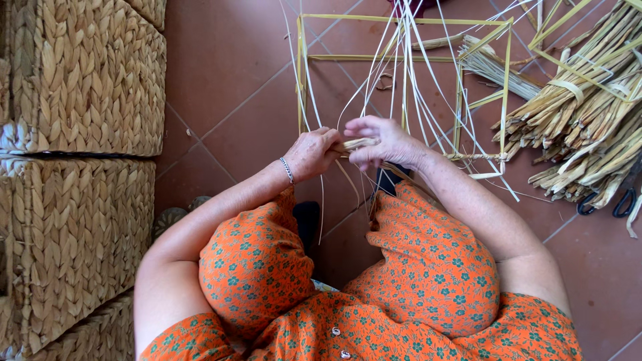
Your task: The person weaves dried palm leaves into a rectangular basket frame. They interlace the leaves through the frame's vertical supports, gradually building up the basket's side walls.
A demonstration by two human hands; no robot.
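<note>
Both hands meet just past the knees, over the tile floor (221, 87). Left hand (313, 152) is curled, fingers closed on the near-left end of the twisted reed strand (358, 143). Right hand (384, 142) pinches the same strand from the right, fingertips folded down over it. Hands almost touching, strand bridging the gap between them.

Key relation: the short twisted piece runs left-right, hand to hand. The loose pale strips (408, 60) rise from that pinch point and fan away to the far side, crossing the wire frame (302, 73). So the long axis of the loose stock is near-far, roughly perpendicular to the held twist.

Frame lies directly beyond the hands, its near-right corner wrapped with reed. Right hand sits slightly nearer that corner; left hand is nearer the frame's left upright.

Supply: bundle of dried reeds (588, 127) far right on the floor, well apart from both hands, right hand's side. Scissors (618, 200) just near of it. Woven baskets (80, 167) stacked at left, out of reach of the work.
</note>
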